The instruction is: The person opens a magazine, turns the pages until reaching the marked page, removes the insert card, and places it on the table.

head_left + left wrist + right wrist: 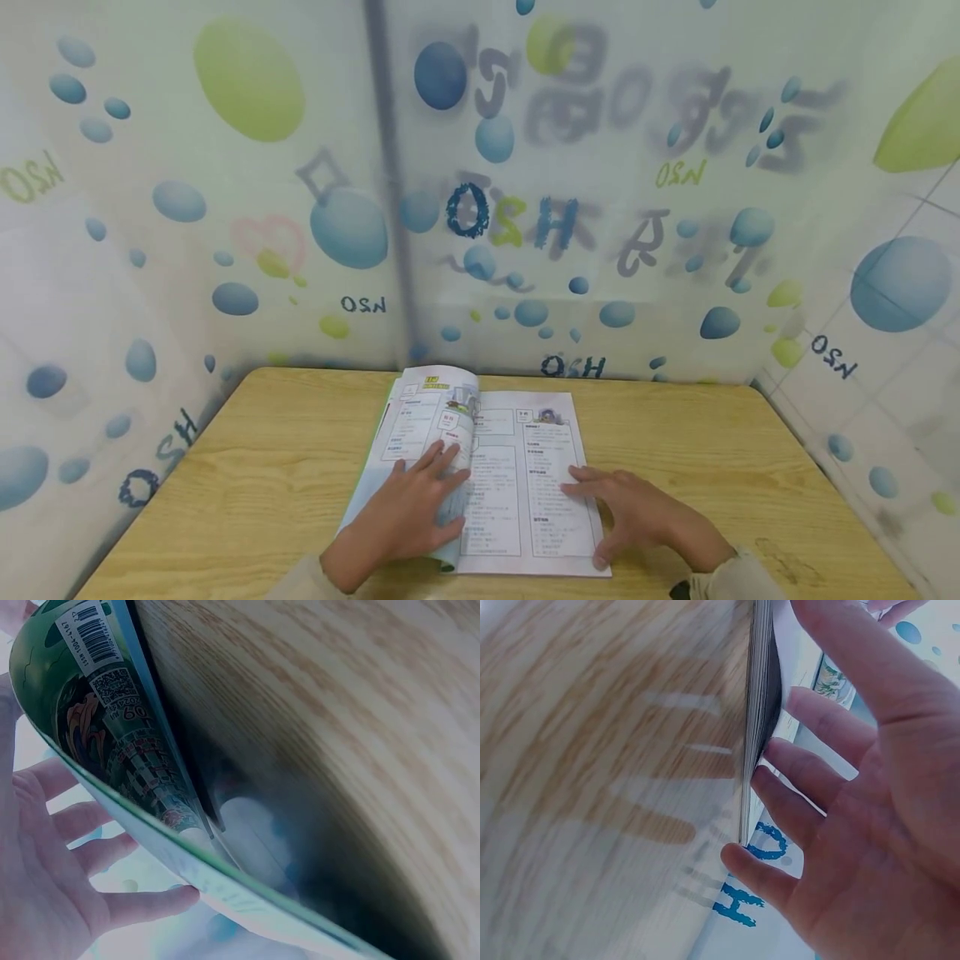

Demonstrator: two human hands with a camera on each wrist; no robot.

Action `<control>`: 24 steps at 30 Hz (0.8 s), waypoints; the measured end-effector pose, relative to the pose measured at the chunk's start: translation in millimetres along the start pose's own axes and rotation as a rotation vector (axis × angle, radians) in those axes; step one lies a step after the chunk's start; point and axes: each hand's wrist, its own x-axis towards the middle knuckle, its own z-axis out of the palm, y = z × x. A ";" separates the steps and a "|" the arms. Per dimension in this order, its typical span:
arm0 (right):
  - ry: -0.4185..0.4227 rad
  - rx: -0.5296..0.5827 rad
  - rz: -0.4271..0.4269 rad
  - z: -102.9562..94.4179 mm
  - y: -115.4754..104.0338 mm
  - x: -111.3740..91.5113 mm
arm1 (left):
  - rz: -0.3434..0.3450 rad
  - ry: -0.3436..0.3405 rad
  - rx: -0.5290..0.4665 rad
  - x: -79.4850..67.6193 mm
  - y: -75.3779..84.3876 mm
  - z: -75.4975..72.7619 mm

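Note:
An open magazine (551, 508) lies on the wooden table, its left page (411, 425) raised and curving up toward the spine. My left hand (408, 512) rests on that page with spread fingers. Along the right page's outer edge, my right hand (645, 517) touches the paper, its thumb near the lower corner. The left wrist view shows the green cover (45, 675) bowed off the table, with a barcode (94, 634) on it. In the right wrist view, the page stack's edge (756, 697) runs beside my extended fingers (802, 769).
The wooden table (247, 467) has rounded back corners. Behind it and along both sides hangs a translucent curtain (645, 267) printed with blue and green drops and mirrored H2O lettering. Dark blurred writing shows through the back panel.

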 end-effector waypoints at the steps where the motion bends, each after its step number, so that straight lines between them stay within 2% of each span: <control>1: 0.001 0.001 -0.002 -0.3 -0.1 0.0 | -0.001 0.000 0.000 0.0 0.0 0.0; 24: 0.018 0.058 -0.045 -7.2 -0.6 2.0 | -0.012 0.047 0.032 -0.6 6.4 -0.8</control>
